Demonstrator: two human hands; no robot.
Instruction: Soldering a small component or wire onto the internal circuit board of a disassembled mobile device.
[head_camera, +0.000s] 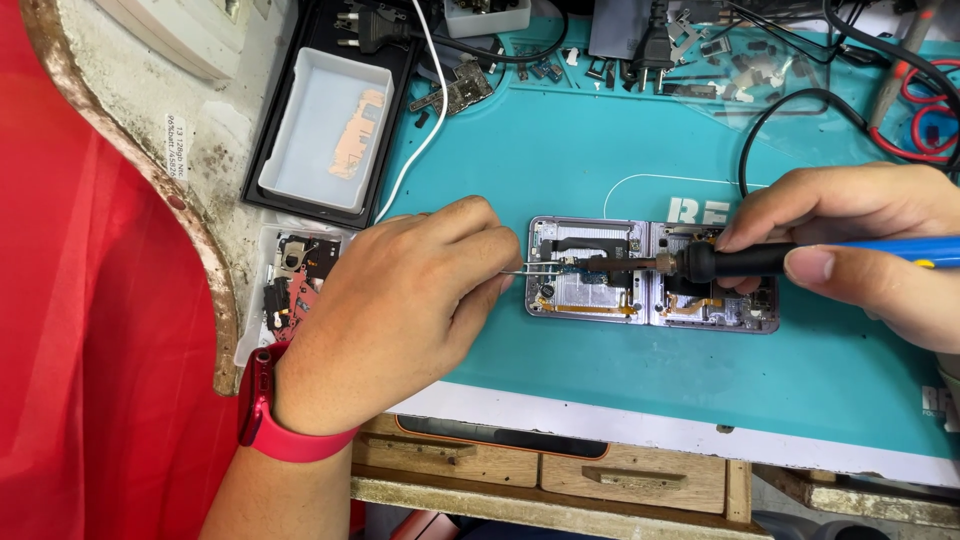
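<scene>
Entry, head view. The opened phone (652, 275) lay on the teal work mat (560, 170), back cover off, two silver frame halves side by side with boards and flex cables exposed. I noted it sat near the front middle of the mat, flat and square to the bench edge.

My left hand (400, 310) was curled closed around a pair of tweezers (540, 268), thumb and forefinger pinching the shafts; the tips reached onto the left half of the phone near a small blue flex part. Red watch band (275, 425) on that wrist. My right hand (860, 240) was closed in a pen grip around the soldering iron (720, 262), black barrel with a blue handle, tip laid across the phone's middle and meeting the tweezers' tips, as far as I could tell touching the board there.

Progress, as judged: the phone was already stripped open and work on one joint or part was in hand. Nothing showed reassembly; the cover was not on. Whether the part was being lifted or seated I could not tell.

Around: a white tray (325, 130) in a black box lid at upper left, loose small parts (300, 280) beside the mat's left edge, cables and clips along the far edge.
</scene>
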